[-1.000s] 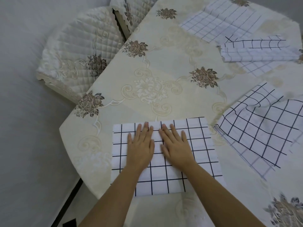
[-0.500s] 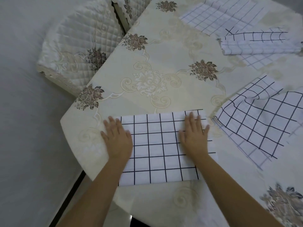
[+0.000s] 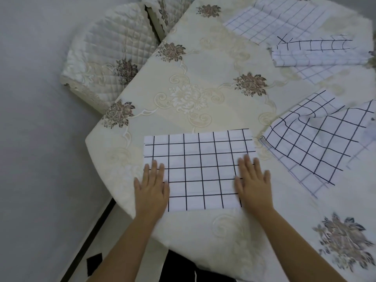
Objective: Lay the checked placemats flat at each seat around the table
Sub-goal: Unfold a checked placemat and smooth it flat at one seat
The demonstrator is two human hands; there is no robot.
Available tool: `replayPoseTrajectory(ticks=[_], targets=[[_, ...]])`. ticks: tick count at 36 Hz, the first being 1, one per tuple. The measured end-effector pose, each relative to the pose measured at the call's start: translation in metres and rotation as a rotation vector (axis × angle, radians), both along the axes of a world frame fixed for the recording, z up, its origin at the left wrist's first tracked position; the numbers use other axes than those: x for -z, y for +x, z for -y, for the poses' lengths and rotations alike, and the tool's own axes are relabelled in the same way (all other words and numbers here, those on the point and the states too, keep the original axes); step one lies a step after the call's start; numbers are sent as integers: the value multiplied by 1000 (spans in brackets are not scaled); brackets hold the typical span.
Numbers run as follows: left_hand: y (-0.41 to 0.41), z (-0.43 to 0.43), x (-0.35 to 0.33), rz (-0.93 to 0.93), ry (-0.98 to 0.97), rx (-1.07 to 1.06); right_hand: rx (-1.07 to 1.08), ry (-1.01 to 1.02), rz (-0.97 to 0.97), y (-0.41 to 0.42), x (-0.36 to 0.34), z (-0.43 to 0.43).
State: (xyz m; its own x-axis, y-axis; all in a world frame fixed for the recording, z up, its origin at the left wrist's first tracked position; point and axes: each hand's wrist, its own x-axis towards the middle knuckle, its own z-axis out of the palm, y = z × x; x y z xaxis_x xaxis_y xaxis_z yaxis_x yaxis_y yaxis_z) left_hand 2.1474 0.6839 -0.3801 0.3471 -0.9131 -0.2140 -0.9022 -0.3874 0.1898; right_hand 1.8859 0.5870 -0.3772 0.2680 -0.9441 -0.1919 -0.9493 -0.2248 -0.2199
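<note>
A white placemat with black checks (image 3: 200, 169) lies flat near the table's front edge. My left hand (image 3: 151, 189) presses flat on its left edge, fingers straight. My right hand (image 3: 253, 183) lies flat on its right edge, fingers spread. To the right, a second checked placemat (image 3: 317, 139) lies rumpled with a raised fold. A folded checked placemat (image 3: 317, 53) sits at the far right on top of another cloth, and a paler checked placemat (image 3: 272, 19) lies spread at the back.
The table wears a cream cloth with brown flower prints (image 3: 203, 82). A chair with a quilted cream cover (image 3: 109, 55) stands at the left, and a second chair (image 3: 171, 11) behind it. Grey floor (image 3: 36, 139) lies to the left.
Both hands slid apart from the placemat's middle to its left and right edges, then drew back toward its near corners. The placemat stayed flat.
</note>
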Motion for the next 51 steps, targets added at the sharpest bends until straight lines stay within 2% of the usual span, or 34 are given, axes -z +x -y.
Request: replayPoseTrajectory(ticks=[5,8,11,14,16,18,22,24,29,35,36,39,41,43,46,49,51], targets=[[-3,3,-14,27,30,-25,30,79,-53,-5,-9,-1],[-21,6,-30,-56,24,5,29,95,-91,10,-15,-1],[-42,7,-42,-143,37,206,-124,87,-118,28,-27,-8],[-60,3,-48,-163,178,334,-346,78,30,37,-32,-25],[-68,-2,-48,-137,246,346,-469,86,58,41,-41,-37],[-72,-5,-48,-104,268,346,-517,159,-74,43,-44,-47],[-77,-6,-50,-40,268,365,-523,30,-130,44,-39,-54],[-79,-4,-51,-33,279,365,-541,-32,-91,44,-33,-50],[-86,-2,-51,-32,291,330,-610,-41,6,46,-33,-45],[-86,-2,-46,22,280,317,-648,-11,-18,46,-33,-46],[-85,-1,-47,12,265,290,-643,-26,-9,47,-32,-44],[-77,4,-44,13,45,294,-596,-33,-61,53,-34,-41],[-70,7,-41,49,35,318,-565,-58,-95,57,-34,-39],[-63,13,-41,-5,41,286,-526,-59,-113,60,-31,-32],[-47,27,-50,21,63,277,-516,-33,-160,77,-51,-11],[-22,49,-53,-25,67,216,-487,125,-238,96,-79,18],[-6,64,-71,15,39,179,-473,209,-284,109,-89,41]])
